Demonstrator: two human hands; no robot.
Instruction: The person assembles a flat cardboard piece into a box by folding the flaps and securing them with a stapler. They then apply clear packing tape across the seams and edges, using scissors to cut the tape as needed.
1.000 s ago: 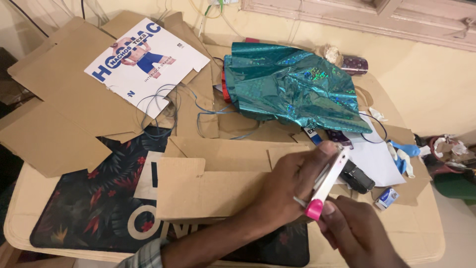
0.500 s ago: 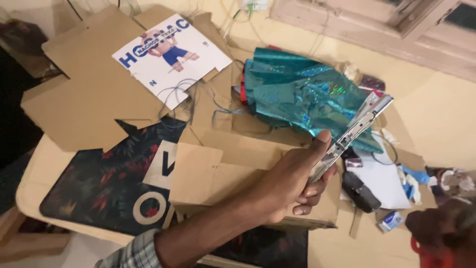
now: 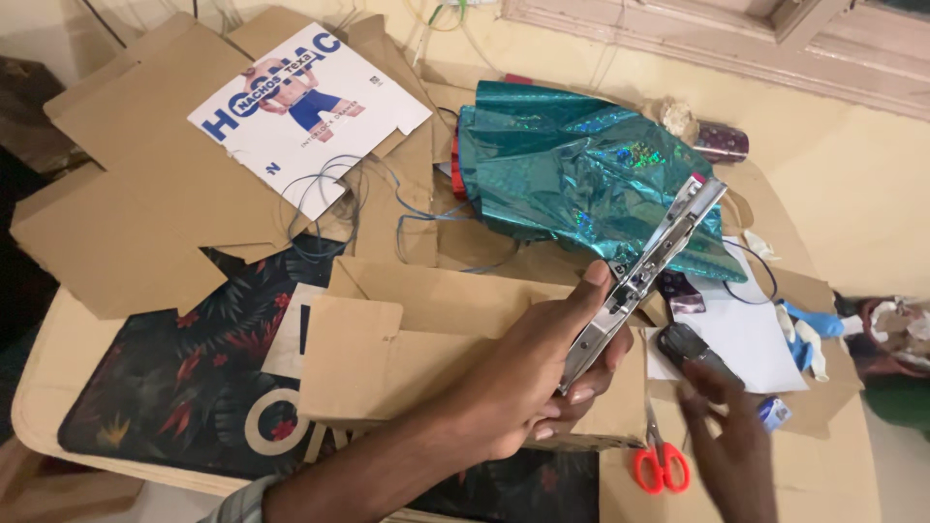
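Gripping an opened silver metal stapler (image 3: 635,283) mid-frame, left hand (image 3: 528,373) is closed around its lower end, top arm angled toward the upper right. Right hand (image 3: 727,436), lower right, fingers spread loose, touches a black oblong gadget (image 3: 683,346) above red-handled scissors (image 3: 661,463) on cardboard (image 3: 387,358).

My left hand (image 3: 528,373) grips an opened metal stapler (image 3: 639,276) pointing toward one o'clock; my right hand (image 3: 727,441) touches a black device (image 3: 690,349) above red scissors (image 3: 661,463).
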